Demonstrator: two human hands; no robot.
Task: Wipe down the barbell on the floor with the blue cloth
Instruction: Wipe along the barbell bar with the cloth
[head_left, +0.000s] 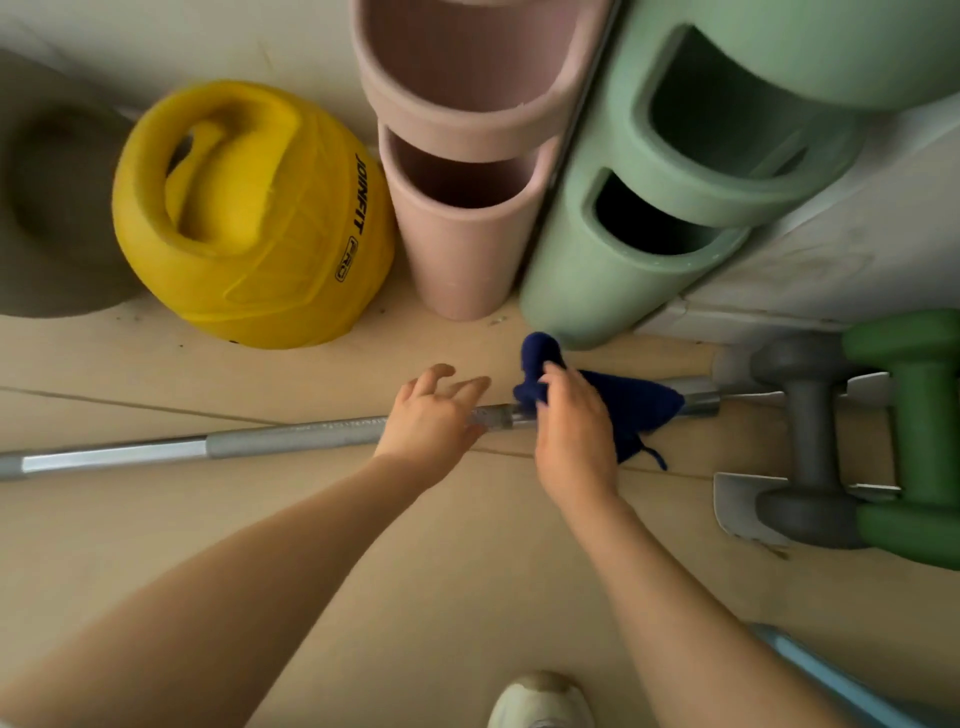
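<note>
Centrally, a steel barbell (291, 435) lies on the pale wooden floor (467, 571), running from the left edge toward the right. At mid-frame, the right hand (571, 431) grips a dark blue cloth (631, 410), fingers curled around it against the bar. Just left of it, the left hand (431, 415) rests over the bar with fingers spread and relaxed. Upper left sits a yellow medicine ball (249, 218); at far right, grey and green dumbbells (852, 441).

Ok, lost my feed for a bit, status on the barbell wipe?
Right hand grips blue cloth on the barbell. Left hand open, resting on the shaft. Grey dumbbell and green dumbbell close off the bar's right end.
</note>
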